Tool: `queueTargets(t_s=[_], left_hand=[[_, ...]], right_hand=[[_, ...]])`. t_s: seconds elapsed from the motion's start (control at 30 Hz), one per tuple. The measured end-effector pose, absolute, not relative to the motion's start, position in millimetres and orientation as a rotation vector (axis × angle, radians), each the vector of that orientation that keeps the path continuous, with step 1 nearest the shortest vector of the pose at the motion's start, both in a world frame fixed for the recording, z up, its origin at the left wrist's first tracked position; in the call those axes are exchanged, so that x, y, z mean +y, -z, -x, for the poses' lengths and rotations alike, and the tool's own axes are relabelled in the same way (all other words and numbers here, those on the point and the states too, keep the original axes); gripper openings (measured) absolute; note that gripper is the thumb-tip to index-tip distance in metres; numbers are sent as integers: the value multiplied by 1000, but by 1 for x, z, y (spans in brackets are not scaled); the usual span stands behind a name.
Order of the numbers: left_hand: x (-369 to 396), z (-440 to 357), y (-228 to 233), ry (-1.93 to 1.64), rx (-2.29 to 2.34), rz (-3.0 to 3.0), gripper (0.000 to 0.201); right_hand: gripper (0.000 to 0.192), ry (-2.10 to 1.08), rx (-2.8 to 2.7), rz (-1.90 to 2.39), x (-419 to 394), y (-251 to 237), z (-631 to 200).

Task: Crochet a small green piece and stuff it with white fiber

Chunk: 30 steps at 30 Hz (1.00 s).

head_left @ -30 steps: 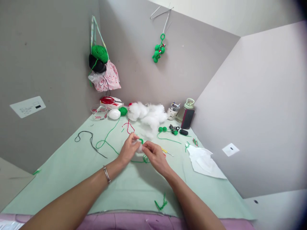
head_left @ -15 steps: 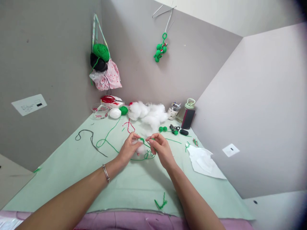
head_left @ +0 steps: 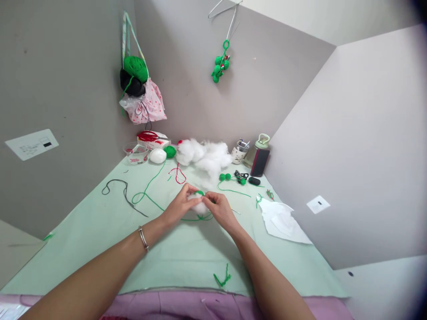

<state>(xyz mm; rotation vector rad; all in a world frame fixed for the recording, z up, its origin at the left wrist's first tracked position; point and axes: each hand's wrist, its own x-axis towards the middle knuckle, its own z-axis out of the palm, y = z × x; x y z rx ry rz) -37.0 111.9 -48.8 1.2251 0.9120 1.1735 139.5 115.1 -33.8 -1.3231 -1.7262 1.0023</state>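
A small green crochet piece [head_left: 199, 193] is held up between my two hands over the middle of the table. My left hand [head_left: 180, 205] pinches its left side, thumb and fingers closed. From the other side my right hand [head_left: 221, 210] meets it, fingertips pinched together at its edge and partly hidden. Just below the fingers lies a tuft of white stuffing [head_left: 199, 208]. Loops of green yarn [head_left: 196, 218] trail under both hands. A thin metal tool [head_left: 236, 211], perhaps a crochet hook, sticks out to the right of my right hand.
Behind my hands sits a heap of white stuffing [head_left: 203, 155], with white [head_left: 158, 155] and green [head_left: 170, 152] yarn balls to its left. Small green balls [head_left: 224, 177], a black case [head_left: 254, 181], a phone [head_left: 260, 162] and white sheets [head_left: 283, 222] lie rightward.
My right hand has moved left, closing the gap to the crochet piece, and its fingertips now meet it. The thin metal tool now shows beyond that hand. The whole view has shifted slightly.
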Motion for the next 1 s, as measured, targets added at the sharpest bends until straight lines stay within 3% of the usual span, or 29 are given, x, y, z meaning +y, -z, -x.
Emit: queueTargets(t_s=[0.3, 0.43, 0.63, 0.83, 1.0], left_hand=[[123, 38, 61, -1237, 999, -1300, 19], [124, 36, 68, -1256, 1089, -1295, 28], [115, 37, 60, -1197, 1029, -1223, 24], [116, 41, 48, -1157, 887, -1158, 35], [123, 42, 56, -1123, 904, -1194, 29]], right_hand=[[26, -998, -1798, 1306, 101, 25, -134], [22, -953, -1789, 1316, 94, 29, -120], [27, -947, -1690, 1370, 102, 34, -120], [37, -994, -1646, 1309, 110, 32, -134], [34, -1028, -1703, 1286, 109, 33, -135]])
